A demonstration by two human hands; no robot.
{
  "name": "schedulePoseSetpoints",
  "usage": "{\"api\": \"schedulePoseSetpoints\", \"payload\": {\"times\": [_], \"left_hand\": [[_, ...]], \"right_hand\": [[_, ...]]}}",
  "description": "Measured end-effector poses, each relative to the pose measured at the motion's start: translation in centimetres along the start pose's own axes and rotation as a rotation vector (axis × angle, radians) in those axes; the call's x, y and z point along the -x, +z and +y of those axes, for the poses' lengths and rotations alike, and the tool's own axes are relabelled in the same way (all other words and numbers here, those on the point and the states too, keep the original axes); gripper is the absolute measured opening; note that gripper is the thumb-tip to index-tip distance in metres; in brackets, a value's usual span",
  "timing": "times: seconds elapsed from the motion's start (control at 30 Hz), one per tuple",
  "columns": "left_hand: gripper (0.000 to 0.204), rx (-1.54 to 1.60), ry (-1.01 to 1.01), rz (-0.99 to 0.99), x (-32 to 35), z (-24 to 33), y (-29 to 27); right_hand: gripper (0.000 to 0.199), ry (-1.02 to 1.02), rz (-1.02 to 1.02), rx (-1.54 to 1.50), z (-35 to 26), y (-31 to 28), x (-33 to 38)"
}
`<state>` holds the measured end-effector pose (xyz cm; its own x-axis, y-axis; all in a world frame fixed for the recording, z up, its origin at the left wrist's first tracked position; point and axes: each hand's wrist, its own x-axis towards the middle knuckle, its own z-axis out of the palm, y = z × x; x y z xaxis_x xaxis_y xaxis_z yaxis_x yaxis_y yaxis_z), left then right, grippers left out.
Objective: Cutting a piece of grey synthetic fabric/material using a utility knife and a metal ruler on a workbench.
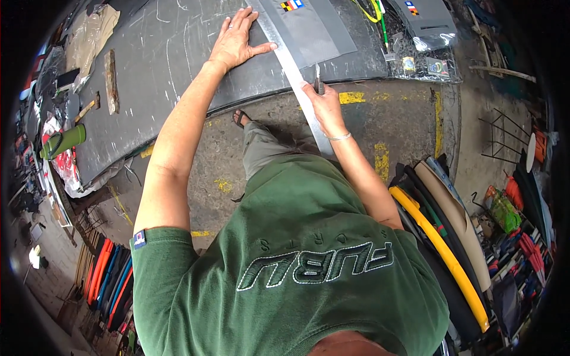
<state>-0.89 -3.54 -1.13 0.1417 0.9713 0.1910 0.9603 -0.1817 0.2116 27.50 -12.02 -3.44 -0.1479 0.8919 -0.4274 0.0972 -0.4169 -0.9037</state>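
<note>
A smooth, shiny metal straightedge (292,65) lies on a matt, chalk-scuffed dark rubbery sheet (166,53) above rough concrete floor (392,113).

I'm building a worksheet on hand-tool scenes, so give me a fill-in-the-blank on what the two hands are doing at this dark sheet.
1. The left hand lies flat, with fingers ____, on the dark sheet.
2. The long metal ruler lies between the two ____.
3. The right hand holds a small blade against the ruler's ____ edge.
4. The green bottle lies near the sheet's ____ edge.

Missing words: spread; hands; right; left
</note>
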Motion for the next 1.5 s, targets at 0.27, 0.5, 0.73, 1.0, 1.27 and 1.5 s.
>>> {"api": "schedulePoseSetpoints", "payload": {"times": [0.27, 0.5, 0.73, 1.0, 1.27, 1.5], "left_hand": [[0.118, 0.035, -0.025, -0.066, -0.2, 0.1, -0.9], [0.126, -0.072, -0.114, -0.269, -1.8, 1.4, -2.7], [0.124, -0.122, -0.122, -0.349, -3.2, 2.5, -3.5], [0.119, -0.063, -0.139, -0.352, -2.9, 1.7, -3.6], [0.113, -0.037, -0.139, -0.293, -2.7, 2.2, -3.5], [0.115, -0.035, -0.176, -0.321, -3.2, 2.6, -2.9]], "right_hand": [[0.036, 0.042, -0.069, 0.001, -1.6, -3.4, 0.9], [0.035, 0.091, -0.148, -0.034, -1.6, -4.4, 0.4], [0.026, -0.174, -0.168, 0.097, -0.5, -2.4, -0.4], [0.021, 0.008, -0.170, -0.078, -0.9, -1.9, -0.1], [0.019, 0.011, -0.238, -0.167, -0.6, -2.2, -0.6], [0.019, 0.023, -0.214, -0.153, -0.6, -2.7, -0.7]]}}
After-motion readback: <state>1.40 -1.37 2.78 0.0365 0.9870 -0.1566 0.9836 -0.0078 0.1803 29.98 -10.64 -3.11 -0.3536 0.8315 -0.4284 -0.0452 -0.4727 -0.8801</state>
